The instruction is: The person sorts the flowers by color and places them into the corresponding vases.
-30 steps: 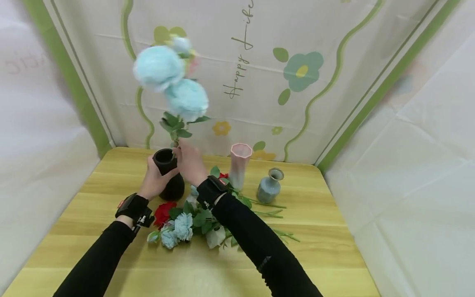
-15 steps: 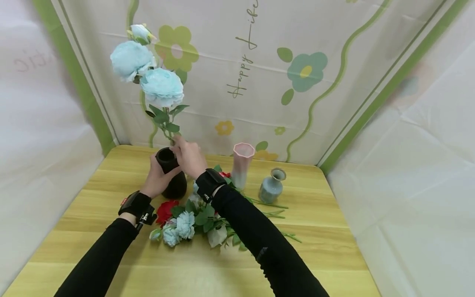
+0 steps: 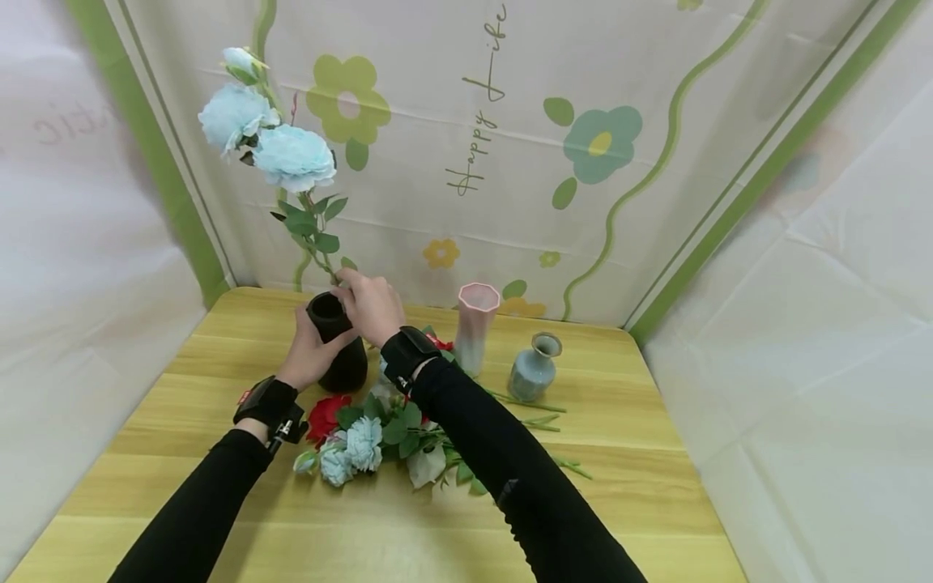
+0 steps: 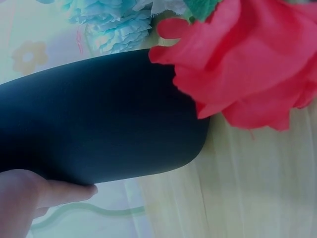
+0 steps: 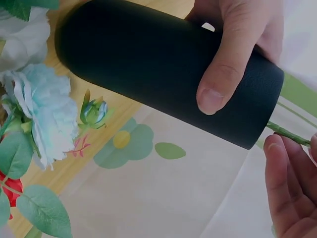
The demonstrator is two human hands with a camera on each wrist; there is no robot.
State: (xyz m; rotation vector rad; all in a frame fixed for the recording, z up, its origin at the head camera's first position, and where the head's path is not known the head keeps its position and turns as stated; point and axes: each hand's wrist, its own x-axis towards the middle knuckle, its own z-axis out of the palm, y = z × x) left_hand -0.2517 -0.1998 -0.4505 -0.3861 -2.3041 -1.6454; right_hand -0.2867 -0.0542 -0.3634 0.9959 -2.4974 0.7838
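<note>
My left hand [image 3: 309, 352] grips a black vase [image 3: 348, 364] near its neck, the thumb across its front in the right wrist view. Just above and right of the mouth, my right hand [image 3: 373, 308] pinches the green stem [image 5: 290, 135] of a light-blue artificial peony spray [image 3: 291, 158]. The stem's lower end passes behind the vase's rim in the right wrist view; whether it is inside cannot be told. Two large blooms and a bud lean up and left above the vase. A red artificial rose [image 4: 242, 64] lies close by the vase's base.
A pile of artificial flowers [image 3: 364, 444], blue, white and red, lies in front of the vase, stems pointing right. To the right stand a pink-and-white vase [image 3: 474, 328] and a small grey-blue vase [image 3: 532, 371]. A printed cloth [image 3: 510, 235] hangs behind the wooden table [image 3: 627, 486].
The peony spray has swung left and now leans further over, with its blooms left of the vase. My right hand stays by the vase's mouth; the left hand keeps its grip.
</note>
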